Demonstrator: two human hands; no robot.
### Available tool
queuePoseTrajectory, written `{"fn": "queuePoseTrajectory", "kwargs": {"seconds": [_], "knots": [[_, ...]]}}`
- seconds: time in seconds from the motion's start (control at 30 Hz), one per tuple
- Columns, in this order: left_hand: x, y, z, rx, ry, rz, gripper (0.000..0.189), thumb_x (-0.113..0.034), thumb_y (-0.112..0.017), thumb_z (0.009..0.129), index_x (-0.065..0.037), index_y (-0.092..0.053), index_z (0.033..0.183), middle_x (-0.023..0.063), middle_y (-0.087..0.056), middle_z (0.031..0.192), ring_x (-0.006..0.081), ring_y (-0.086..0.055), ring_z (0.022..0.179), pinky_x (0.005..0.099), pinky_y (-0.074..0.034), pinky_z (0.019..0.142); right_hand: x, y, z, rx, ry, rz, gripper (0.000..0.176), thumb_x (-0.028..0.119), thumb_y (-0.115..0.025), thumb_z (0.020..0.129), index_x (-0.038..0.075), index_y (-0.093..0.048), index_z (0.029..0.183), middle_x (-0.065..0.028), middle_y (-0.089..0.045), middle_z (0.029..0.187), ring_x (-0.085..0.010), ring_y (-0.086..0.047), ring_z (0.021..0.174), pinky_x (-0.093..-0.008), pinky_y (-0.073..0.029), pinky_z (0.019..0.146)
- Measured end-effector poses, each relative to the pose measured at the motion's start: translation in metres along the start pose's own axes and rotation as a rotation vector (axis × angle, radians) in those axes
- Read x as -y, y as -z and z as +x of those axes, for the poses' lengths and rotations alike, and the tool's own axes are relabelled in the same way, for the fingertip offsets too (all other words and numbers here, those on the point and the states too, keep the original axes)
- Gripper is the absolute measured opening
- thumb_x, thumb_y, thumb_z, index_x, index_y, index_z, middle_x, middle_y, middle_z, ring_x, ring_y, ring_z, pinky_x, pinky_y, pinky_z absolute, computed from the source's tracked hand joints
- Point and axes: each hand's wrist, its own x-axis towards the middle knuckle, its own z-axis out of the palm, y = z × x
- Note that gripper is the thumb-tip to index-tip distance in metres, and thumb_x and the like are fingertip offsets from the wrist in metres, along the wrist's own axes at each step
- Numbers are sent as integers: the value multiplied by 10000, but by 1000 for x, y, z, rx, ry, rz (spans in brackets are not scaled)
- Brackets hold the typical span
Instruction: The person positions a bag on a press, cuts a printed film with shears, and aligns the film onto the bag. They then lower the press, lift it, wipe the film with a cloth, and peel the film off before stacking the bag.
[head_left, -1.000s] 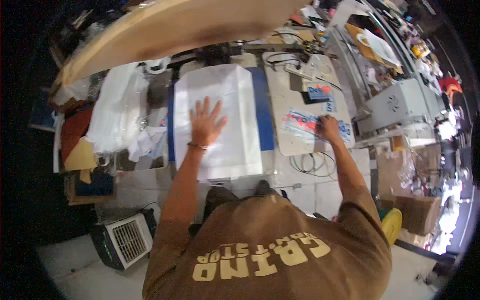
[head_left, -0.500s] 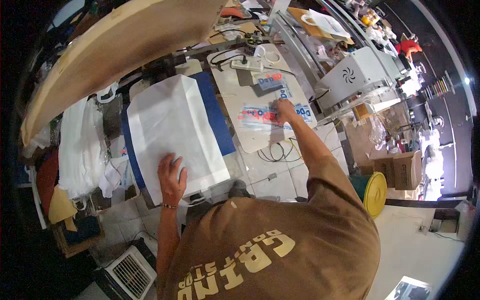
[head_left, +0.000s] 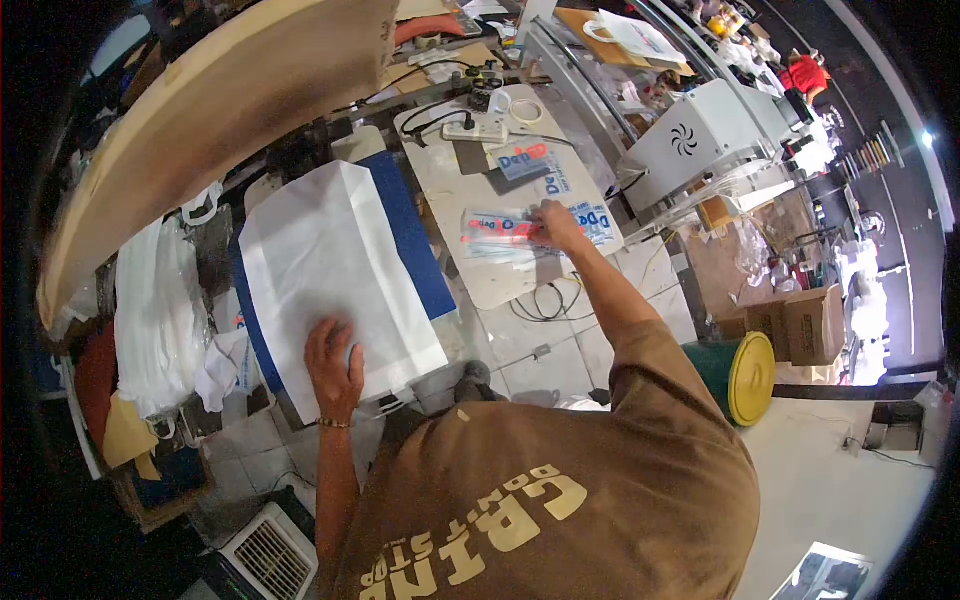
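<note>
My left hand (head_left: 334, 370) rests with fingers apart on the lower part of a white bag (head_left: 320, 250), which lies flat on a blue pad (head_left: 410, 225). Over on the cream board to the right, my right hand (head_left: 555, 225) is at a stack of clear printed film strips (head_left: 492, 232), fingers bent together on its upper edge. Whether a strip is pinched is too small to tell. Another printed film piece (head_left: 524, 160) lies higher on the board (head_left: 450, 190).
A curved padded panel (head_left: 210, 110) hangs over the upper left. White bags (head_left: 160, 310) are piled at left. A power strip (head_left: 475, 131) sits on the board's top. At right stand a white machine (head_left: 700, 140) and a green bin with a yellow lid (head_left: 751, 378).
The view has shifted slightly. My right hand has moved a little left over the film strips, its fingers still bent. My left hand remains on the white bag.
</note>
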Motion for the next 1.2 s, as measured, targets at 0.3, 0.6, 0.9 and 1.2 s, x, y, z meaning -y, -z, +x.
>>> {"fn": "queuePoseTrajectory", "kwargs": {"seconds": [0.3, 0.6, 0.9, 1.2], "knots": [[-12, 12, 7, 102, 167, -179, 604, -267, -830, 844, -41, -603, 1356, 188, -552, 1413, 406, -500, 1332, 507, -372, 1158, 71, 105, -29, -241, 127, 325, 401, 44, -777, 797, 36, -673, 1184, -169, -694, 1138, -423, -660, 1033, -450, -524, 916], [-21, 43, 42, -34, 395, -859, 812, -192, -821, 891, -15, -362, 1536, 210, -504, 1441, 227, -551, 1295, 376, -518, 1024, 290, 158, -20, 24, 454, 272, 553, 124, -823, 742, 127, -670, 1273, -122, -666, 1221, -353, -625, 1136, -473, -495, 972], [114, 14, 45, -219, 488, -707, 603, -32, -825, 821, -26, -552, 1359, 104, -728, 927, 149, -685, 852, 294, -547, 770, 323, 72, 17, -330, 113, 366, 553, 186, -832, 793, 101, -650, 1308, -207, -606, 1223, -415, -589, 1144, -484, -497, 979], [128, 25, 49, -416, 376, -42, 539, -163, -841, 830, -27, -604, 1295, 127, -717, 854, 265, -695, 793, 388, -553, 741, 315, 46, 14, -361, -145, 642, 458, 163, -786, 843, 48, -660, 1268, -244, -635, 1055, -413, -645, 956, -465, -525, 860]]}}
